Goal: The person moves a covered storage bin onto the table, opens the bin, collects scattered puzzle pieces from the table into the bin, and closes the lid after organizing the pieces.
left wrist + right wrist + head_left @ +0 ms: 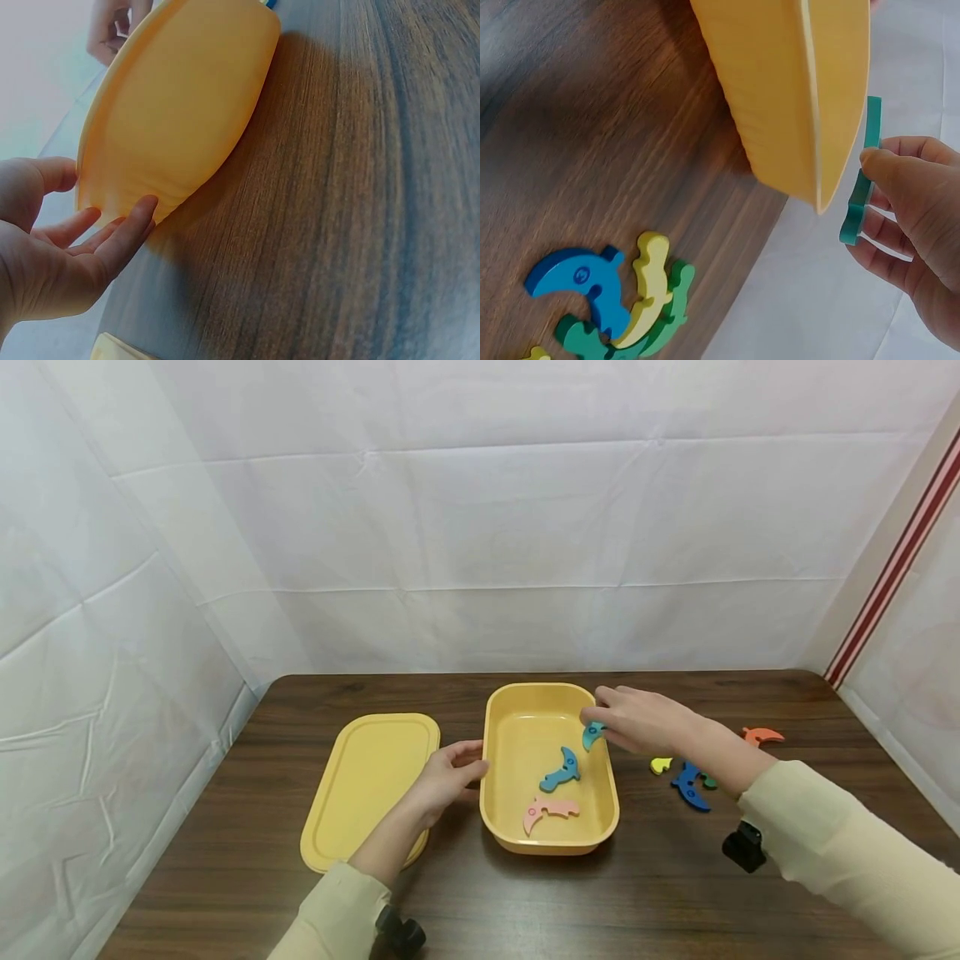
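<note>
1. Head view: I have the yellow tub (pixel 551 848) near mid-table, its far end close to the far edge of the dark, wood-grained table (pixel 645 893). The right hand (pixel 647 720) pinches a teal piece (pixel 592 735) over the tub's right side. Inside lie a blue piece (pixel 561 770) and a pink piece (pixel 558 807), flat and curved with notched edges. I would lower the teal one inside the right rim, clear of the blue one. The flat yellow lid (pixel 375 785), round-cornered with a raised border, lies toward the table's left edge. An orange piece (pixel 763 735) and a dark blue piece (pixel 688 787) lie toward its right edge.

2. Left wrist view: the left hand (pixel 71 262) is loosely spread, fingertips at the tub's outer wall and thumb by the rim, gripping no piece. The wall looks smooth, thin and plastic, so I judge light steadying enough; squeezing might tip it.

3. Right wrist view: thumb and fingers are closed on the teal piece, a thick, matt slab seen edge-on above the tub's opening. I'd let go low, to avoid a bounce. On the table, a yellow piece (pixel 652 266) and a green piece (pixel 676 304) curve beside the dark blue one.
</note>
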A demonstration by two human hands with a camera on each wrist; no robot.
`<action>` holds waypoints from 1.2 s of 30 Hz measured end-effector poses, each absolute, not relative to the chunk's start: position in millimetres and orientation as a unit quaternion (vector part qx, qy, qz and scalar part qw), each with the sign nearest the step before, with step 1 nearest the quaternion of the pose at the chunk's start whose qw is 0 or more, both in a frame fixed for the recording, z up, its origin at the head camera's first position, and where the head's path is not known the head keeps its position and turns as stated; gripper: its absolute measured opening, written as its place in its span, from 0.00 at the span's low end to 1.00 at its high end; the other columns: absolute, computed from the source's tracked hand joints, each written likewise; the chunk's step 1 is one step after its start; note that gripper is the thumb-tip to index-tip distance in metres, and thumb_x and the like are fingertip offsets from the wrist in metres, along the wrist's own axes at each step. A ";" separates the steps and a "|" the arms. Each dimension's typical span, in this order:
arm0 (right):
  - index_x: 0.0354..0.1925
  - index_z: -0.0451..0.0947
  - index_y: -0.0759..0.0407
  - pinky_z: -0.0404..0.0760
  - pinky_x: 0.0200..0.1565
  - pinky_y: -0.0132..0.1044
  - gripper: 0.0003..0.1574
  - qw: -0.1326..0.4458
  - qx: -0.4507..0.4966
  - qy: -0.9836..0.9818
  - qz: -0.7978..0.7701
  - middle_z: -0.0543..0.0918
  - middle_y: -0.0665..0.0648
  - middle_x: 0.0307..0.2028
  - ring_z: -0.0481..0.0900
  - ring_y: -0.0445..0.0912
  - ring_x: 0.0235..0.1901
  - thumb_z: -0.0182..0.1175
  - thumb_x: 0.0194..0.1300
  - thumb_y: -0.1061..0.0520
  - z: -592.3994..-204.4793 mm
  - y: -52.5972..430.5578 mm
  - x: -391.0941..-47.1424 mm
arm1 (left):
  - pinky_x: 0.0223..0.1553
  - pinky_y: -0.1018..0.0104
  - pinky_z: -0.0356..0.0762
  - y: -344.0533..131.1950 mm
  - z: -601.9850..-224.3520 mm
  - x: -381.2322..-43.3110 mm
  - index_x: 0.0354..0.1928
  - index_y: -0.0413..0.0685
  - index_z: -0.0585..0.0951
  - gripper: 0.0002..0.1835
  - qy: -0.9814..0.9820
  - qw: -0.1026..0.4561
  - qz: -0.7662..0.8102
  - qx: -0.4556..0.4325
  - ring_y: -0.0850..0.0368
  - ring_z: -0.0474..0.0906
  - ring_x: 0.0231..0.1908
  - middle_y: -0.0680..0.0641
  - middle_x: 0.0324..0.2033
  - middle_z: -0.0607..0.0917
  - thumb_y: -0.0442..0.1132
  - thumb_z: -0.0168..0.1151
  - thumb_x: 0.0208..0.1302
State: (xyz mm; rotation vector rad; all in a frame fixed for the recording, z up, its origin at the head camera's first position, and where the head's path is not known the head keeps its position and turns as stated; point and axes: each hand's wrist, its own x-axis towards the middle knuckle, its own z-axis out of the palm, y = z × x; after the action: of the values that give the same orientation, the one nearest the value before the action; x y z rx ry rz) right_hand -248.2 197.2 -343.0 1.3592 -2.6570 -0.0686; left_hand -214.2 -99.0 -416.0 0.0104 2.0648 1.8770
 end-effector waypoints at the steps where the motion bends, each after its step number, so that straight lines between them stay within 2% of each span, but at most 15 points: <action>1: 0.41 0.73 0.50 0.70 0.26 0.31 0.11 0.077 0.455 -0.887 -0.024 0.72 0.53 0.32 0.70 0.44 0.26 0.61 0.60 0.59 -343.0 194.9 -247.9 | 0.41 0.55 0.81 -99.1 -416.1 -214.3 0.62 0.36 0.66 0.25 0.729 0.174 0.662 0.005 0.43 0.76 0.51 0.34 0.56 0.73 0.34 0.53 0.63; 6: 0.42 0.73 0.50 0.72 0.27 0.32 0.12 0.064 0.460 -0.885 -0.032 0.72 0.54 0.35 0.70 0.45 0.27 0.62 0.59 0.57 -342.9 184.2 -246.8 | 0.41 0.56 0.81 -98.9 -414.0 -213.5 0.62 0.36 0.66 0.25 0.728 0.175 0.663 0.002 0.43 0.75 0.51 0.35 0.56 0.74 0.33 0.53 0.63; 15: 0.40 0.71 0.51 0.66 0.22 0.28 0.11 0.074 0.494 -0.866 -0.029 0.69 0.53 0.31 0.64 0.43 0.24 0.61 0.60 0.59 -340.5 162.4 -244.0 | 0.41 0.55 0.81 -98.6 -415.6 -214.0 0.62 0.35 0.66 0.24 0.727 0.176 0.664 0.004 0.42 0.75 0.52 0.34 0.55 0.73 0.33 0.53 0.63; 19: 0.41 0.70 0.51 0.64 0.19 0.27 0.10 0.060 0.495 -0.866 -0.034 0.69 0.53 0.32 0.62 0.42 0.24 0.59 0.61 0.59 -338.0 151.2 -242.7 | 0.41 0.55 0.81 -99.0 -415.4 -214.0 0.62 0.35 0.66 0.24 0.726 0.175 0.665 0.004 0.42 0.75 0.51 0.34 0.55 0.74 0.33 0.53 0.63; 36: 0.42 0.70 0.50 0.66 0.23 0.26 0.11 0.052 0.517 -0.853 -0.043 0.69 0.51 0.32 0.66 0.42 0.25 0.59 0.61 0.56 -336.3 121.0 -236.5 | 0.41 0.56 0.81 -98.8 -415.2 -214.2 0.62 0.37 0.67 0.24 0.732 0.179 0.657 0.000 0.43 0.76 0.51 0.35 0.56 0.74 0.35 0.54 0.63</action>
State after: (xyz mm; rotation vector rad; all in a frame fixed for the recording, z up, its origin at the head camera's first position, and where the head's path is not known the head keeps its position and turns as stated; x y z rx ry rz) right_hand -236.5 121.0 -336.3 1.5742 -2.5953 -0.1312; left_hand -214.2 -98.8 -415.2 -0.0004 2.0711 1.8576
